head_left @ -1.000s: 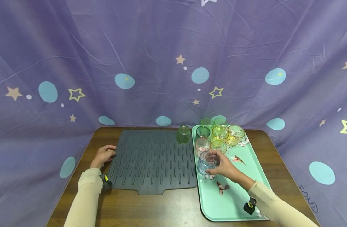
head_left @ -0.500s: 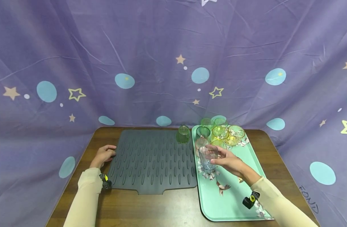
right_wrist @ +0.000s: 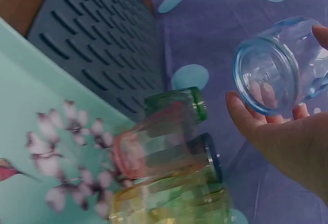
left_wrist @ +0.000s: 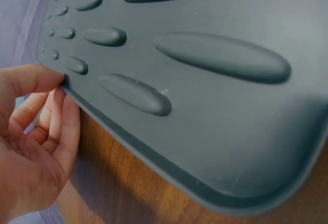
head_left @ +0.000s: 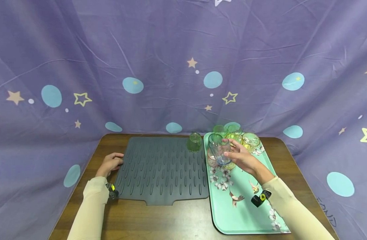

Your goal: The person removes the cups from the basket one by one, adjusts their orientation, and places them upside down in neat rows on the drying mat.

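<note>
My right hand (head_left: 244,159) grips a clear blue-tinted drinking glass (head_left: 221,156) round its side, above the near end of the glasses on the tray. In the right wrist view the glass (right_wrist: 269,75) is tilted, its thick blue-tinted base turned to the camera, with fingers around it. At the left side of the dark grey drying mat (head_left: 163,168), my left hand (head_left: 110,164) pinches the edge. The left wrist view has the thumb at the mat's rim (left_wrist: 138,149) and the other fingers curled beside and below it. An upside-down green glass (head_left: 194,143) stands at the mat's far right corner.
Beside the mat lies a mint-green floral tray (head_left: 240,216). Several glasses crowd its far end, among them a pink one (head_left: 211,160) and a yellow one (head_left: 251,141). The wooden table (head_left: 153,223) ends at a purple curtain (head_left: 159,60) behind.
My right hand has lifted the blue-tinted glass from the tray and moved it up and away from me, over the other glasses. The left hand stays at the mat's edge.
</note>
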`<state>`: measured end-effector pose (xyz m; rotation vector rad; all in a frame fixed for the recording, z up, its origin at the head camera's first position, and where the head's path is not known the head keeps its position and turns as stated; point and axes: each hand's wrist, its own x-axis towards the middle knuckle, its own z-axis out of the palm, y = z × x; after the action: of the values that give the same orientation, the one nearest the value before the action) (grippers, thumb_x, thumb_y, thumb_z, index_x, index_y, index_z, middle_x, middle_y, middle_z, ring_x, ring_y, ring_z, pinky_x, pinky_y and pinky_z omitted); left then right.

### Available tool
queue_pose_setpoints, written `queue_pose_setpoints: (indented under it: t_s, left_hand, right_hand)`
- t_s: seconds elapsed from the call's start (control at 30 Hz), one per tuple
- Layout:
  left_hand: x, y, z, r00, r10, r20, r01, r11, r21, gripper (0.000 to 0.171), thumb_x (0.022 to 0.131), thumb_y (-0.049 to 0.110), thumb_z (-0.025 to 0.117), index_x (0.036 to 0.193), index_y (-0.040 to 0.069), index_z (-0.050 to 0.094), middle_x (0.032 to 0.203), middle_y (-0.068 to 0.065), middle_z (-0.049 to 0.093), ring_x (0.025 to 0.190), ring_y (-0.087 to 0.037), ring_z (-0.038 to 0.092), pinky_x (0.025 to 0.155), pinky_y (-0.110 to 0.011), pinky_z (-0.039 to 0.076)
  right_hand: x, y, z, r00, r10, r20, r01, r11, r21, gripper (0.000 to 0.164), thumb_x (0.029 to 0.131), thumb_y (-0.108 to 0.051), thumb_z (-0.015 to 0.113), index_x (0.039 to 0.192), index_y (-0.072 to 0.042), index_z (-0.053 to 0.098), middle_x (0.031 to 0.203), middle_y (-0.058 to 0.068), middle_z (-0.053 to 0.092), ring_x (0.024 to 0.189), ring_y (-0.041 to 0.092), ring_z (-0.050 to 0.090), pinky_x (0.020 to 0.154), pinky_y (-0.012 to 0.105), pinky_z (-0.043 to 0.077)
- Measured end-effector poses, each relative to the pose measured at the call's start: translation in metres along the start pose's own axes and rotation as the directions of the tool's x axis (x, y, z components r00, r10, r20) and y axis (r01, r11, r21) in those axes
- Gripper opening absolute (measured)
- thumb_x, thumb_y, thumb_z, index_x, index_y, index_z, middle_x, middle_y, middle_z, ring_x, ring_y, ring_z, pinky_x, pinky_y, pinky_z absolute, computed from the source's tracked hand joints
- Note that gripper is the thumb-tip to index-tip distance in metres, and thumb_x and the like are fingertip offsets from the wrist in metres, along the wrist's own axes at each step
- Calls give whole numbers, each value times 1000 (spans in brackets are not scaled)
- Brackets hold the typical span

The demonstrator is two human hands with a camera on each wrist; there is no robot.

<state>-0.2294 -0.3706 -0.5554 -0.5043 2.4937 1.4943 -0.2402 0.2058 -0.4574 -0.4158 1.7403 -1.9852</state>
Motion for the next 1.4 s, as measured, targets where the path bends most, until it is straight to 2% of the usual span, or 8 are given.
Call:
queue_pose_setpoints:
  t_s: [0.17, 0.3, 0.43, 0.5, 0.63, 0.77, 1.1, 1.4]
  left_hand:
    - [-2, 2, 1, 1000, 0, -12, 0, 1000, -4, 46, 92, 2, 58, 136, -9, 51, 108, -15, 66, 87, -6, 58, 82, -35, 58]
    - [-2, 1, 1, 1000, 1, -14, -1, 1000, -4, 46, 92, 1, 58, 136, -9, 51, 111, -17, 65, 87, -6, 58, 84, -37, 58]
    - [-3, 1, -1, 1000, -4, -12, 4, 1000, -12, 45, 92, 1, 58, 136, -9, 51, 107, -12, 66, 86, -6, 58, 86, -39, 58]
    - [-3, 1, -1, 1000, -5, -12, 5, 1000, -10, 46, 92, 1, 58, 136, -9, 51, 104, -10, 66, 86, -7, 58, 87, -40, 58]
    - [-3, 1, -3, 1000, -5, -13, 5, 1000, -5, 45, 93, 1, 57, 136, -9, 51, 111, -17, 64, 90, -9, 59, 91, -44, 58]
    - [-1, -2, -4, 1000, -7, -10, 7, 1000, -15, 45, 93, 0, 56, 136, -9, 51, 113, -18, 63, 91, -10, 59, 91, -44, 58]
    - [-6, 2, -3, 1000, -24, -9, 24, 999, -29, 47, 93, 1, 63, 137, -8, 51, 108, -11, 66, 88, -5, 59, 95, -46, 56]
    - [-8, 6, 0, 1000, -25, -10, 25, 1000, -11, 46, 92, 2, 64, 136, -7, 53, 105, -8, 67, 87, -6, 60, 87, -39, 58]
  right_hand:
    - [14, -11, 1, 1000, -28, -1, 27, 999, -37, 57, 99, -6, 58, 152, -16, 40, 161, 10, 33, 149, 31, 31, 120, 55, 24]
    - [26, -19, 4, 999, -46, 7, 46, 998, -46, 64, 99, -6, 57, 158, -6, 31, 167, 11, 23, 156, 34, 11, 122, 67, 4]
    - [37, -28, 8, 999, -38, -36, 35, 997, -72, 66, 97, -3, 59, 157, -6, 30, 167, 14, 21, 153, 32, 20, 122, 52, 26]
    - [44, -32, 11, 997, -40, -62, 32, 993, -112, 64, 96, -2, 62, 153, -6, 33, 165, 17, 23, 147, 31, 30, 112, 39, 41]
    - [58, -42, 20, 990, -68, -122, 40, 975, -218, 59, 90, -2, 70, 140, -7, 41, 151, 18, 38, 129, 25, 44, 93, 26, 50]
    - [74, -51, 32, 986, -112, -125, 64, 941, -334, 62, 84, -6, 79, 137, -6, 47, 134, 14, 50, 120, 25, 48, 95, 33, 48]
    - [116, -59, 63, 983, -185, 7, 160, 832, -531, 62, 82, -10, 83, 136, -4, 54, 140, 15, 55, 127, 33, 53, 102, 50, 48]
    - [146, -56, 83, 982, -184, 45, 161, 686, -709, 62, 81, -18, 84, 137, -10, 59, 141, 9, 59, 133, 31, 52, 109, 53, 45]
